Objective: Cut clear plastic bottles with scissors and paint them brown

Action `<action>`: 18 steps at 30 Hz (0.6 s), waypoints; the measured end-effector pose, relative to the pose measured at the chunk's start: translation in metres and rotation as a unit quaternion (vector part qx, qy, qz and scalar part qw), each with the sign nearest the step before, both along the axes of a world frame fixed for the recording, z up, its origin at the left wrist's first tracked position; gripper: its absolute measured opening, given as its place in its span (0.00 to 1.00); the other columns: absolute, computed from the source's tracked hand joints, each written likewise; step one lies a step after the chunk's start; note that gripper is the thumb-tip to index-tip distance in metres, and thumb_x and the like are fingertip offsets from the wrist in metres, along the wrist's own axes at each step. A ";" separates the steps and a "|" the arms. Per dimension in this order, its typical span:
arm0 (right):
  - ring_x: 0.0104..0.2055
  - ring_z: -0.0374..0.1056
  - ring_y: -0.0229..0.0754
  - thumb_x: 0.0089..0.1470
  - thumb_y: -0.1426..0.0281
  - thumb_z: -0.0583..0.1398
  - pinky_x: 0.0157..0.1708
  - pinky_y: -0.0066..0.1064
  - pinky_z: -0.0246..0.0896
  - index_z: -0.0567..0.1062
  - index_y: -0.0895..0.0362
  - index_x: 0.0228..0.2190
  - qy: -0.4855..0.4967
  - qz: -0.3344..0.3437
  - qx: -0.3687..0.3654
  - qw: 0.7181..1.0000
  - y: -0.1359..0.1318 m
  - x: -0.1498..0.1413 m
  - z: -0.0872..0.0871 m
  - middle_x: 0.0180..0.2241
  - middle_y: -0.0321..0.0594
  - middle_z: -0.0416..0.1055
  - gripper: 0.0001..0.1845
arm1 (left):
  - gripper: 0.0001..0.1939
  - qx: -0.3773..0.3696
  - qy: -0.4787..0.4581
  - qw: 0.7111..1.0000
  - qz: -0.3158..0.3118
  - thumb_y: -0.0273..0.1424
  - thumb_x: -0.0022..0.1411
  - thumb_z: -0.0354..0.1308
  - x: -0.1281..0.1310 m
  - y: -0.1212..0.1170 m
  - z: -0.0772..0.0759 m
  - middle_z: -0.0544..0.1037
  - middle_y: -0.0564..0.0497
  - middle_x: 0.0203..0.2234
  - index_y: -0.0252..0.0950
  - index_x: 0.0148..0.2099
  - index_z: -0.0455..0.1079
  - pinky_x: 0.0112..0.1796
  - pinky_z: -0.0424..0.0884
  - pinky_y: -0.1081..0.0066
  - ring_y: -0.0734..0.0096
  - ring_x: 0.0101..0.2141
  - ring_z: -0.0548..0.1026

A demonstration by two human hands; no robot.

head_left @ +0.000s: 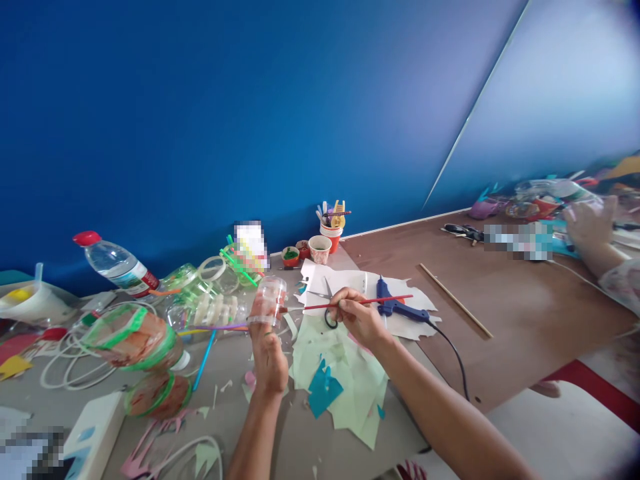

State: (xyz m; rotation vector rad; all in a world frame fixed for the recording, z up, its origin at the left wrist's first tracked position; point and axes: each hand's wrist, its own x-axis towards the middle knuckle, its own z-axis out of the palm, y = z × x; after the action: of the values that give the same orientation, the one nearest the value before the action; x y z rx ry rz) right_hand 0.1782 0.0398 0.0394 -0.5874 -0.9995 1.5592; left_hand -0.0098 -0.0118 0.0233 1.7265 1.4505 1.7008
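My left hand is closed round a clear plastic cup, lifted over the table with its side turned to me. Between the fingers of my right hand is a thin paintbrush with a red handle. The brush's tip points left and lies at the cup's side; whether it touches cannot be made out. Under and behind my right hand are scissors, partly hidden. A blue hot glue gun rests on white paper just right of that hand.
Paper cups with paint and tools stand by the wall. A water bottle, painted bottle pieces and cables crowd the left. Cut paper lies in front, a wooden stick to the right. Another person's hand is at far right.
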 end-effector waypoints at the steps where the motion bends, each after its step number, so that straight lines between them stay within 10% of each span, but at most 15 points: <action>1: 0.18 0.62 0.35 0.43 0.68 0.64 0.20 0.27 0.53 0.77 0.58 0.24 0.003 0.004 -0.001 1.000 -0.001 -0.001 0.000 0.18 0.38 0.73 0.06 | 0.33 0.006 0.016 1.000 -0.002 0.53 0.65 0.32 0.000 0.000 -0.001 0.62 0.43 0.61 0.42 0.62 0.60 0.62 0.49 0.53 0.56 0.65 0.50; 10: 0.18 0.62 0.35 0.42 0.71 0.61 0.20 0.26 0.51 0.77 0.59 0.22 -0.004 0.001 -0.010 1.000 0.002 0.002 -0.001 0.16 0.38 0.71 0.04 | 0.32 0.038 0.157 0.987 0.011 0.49 0.67 0.31 0.002 -0.002 -0.002 0.50 0.43 0.67 0.44 0.68 0.48 0.62 0.38 0.46 0.53 0.65 0.47; 18: 0.17 0.60 0.35 0.42 0.67 0.64 0.20 0.27 0.50 0.78 0.58 0.24 -0.002 0.001 -0.007 1.000 -0.002 -0.001 0.003 0.17 0.38 0.73 0.06 | 0.32 0.037 0.226 0.973 0.035 0.52 0.65 0.34 0.000 0.001 -0.010 0.55 0.39 0.65 0.38 0.59 0.63 0.61 0.33 0.45 0.53 0.64 0.52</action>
State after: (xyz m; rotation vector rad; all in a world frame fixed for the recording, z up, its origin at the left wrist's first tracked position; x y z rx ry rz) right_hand 0.1776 0.0382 0.0421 -0.5988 -0.9936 1.5680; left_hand -0.0095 -0.0110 0.0133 2.2362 1.6640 1.4685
